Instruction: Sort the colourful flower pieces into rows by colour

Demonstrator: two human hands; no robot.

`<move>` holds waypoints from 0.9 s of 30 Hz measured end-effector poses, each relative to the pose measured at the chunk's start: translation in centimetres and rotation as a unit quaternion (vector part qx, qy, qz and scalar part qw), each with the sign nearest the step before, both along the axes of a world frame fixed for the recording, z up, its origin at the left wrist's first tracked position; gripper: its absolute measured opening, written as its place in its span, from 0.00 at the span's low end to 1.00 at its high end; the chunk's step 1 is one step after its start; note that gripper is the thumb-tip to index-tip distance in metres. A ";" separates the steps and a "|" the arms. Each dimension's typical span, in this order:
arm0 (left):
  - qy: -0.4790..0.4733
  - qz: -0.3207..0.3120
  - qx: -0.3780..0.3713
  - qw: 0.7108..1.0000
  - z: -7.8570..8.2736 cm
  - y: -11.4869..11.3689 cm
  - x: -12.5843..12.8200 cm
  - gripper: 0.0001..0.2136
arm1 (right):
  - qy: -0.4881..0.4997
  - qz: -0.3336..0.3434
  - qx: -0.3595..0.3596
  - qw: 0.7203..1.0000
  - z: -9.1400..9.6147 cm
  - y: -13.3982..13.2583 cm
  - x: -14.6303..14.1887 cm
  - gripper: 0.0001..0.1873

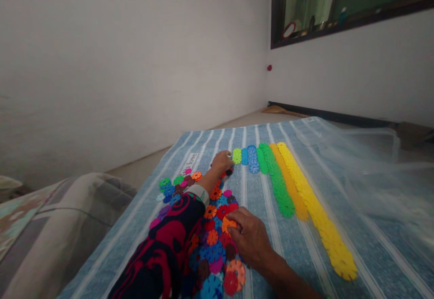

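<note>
My left hand (222,161) reaches to the far end of the cloth, fingers bent together beside a short row of lime-green notched discs (237,156). Whatever it pinches, if anything, is hidden. My right hand (252,238) is closer to me, its thumb and forefinger closed on an orange notched disc (229,224) at the edge of a mixed pile of plastic discs (213,251). Overlapping rows sorted by colour lie to the right: short blue ones (252,159), a long green row (280,186), an orange row (294,193) and a longer yellow row (318,213).
A blue-and-white striped cloth (261,263) covers the surface. At the right stands a clear plastic container (379,145) with transparent plastic around it. Grey checked fabric (84,208) lies at the left. Walls and a dark-framed window (274,14) rise behind.
</note>
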State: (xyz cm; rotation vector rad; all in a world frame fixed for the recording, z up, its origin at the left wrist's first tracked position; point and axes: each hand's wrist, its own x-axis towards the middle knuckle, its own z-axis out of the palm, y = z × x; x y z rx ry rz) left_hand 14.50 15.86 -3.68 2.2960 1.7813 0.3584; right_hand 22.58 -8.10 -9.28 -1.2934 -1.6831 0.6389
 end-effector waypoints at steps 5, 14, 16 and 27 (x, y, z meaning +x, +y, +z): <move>0.014 -0.061 -0.037 0.997 1.6 -1.3 -2.4 0.10 | 0.004 0.000 0.005 1.000 -0.1 0.0 0.0 0.14; 0.079 -0.104 -0.052 0.990 2.6 -5.5 -6.6 0.05 | -0.006 -0.001 0.001 1.000 0.3 -0.1 0.1 0.15; 0.099 -0.092 -0.038 0.990 2.3 -6.2 -7.1 0.07 | -0.008 -0.003 0.001 1.000 0.2 -0.1 0.1 0.16; 0.133 -0.032 -0.017 0.990 2.1 -7.1 -9.1 0.14 | -0.006 0.000 0.002 1.000 -0.2 0.0 0.2 0.16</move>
